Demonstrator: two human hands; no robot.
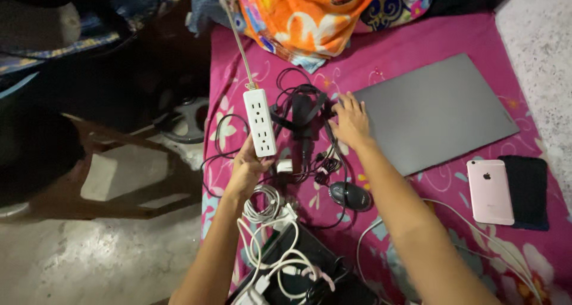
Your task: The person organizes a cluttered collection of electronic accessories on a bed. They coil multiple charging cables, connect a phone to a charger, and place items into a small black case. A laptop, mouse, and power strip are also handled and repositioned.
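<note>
Two hands work over the pink bedsheet (453, 37): the left hand (247, 168) has its fingers closed around a white power strip (260, 123) near the bed's left edge, while the right hand (350, 121) rests open-fingered on tangled black cables (301, 111) beside a closed grey laptop (435, 111).

A home bedroom, pink floral bedsheet (381, 61) — bright orange blanket (304, 16) heaped at its head, bare speckled floor (77, 263) beside
</note>
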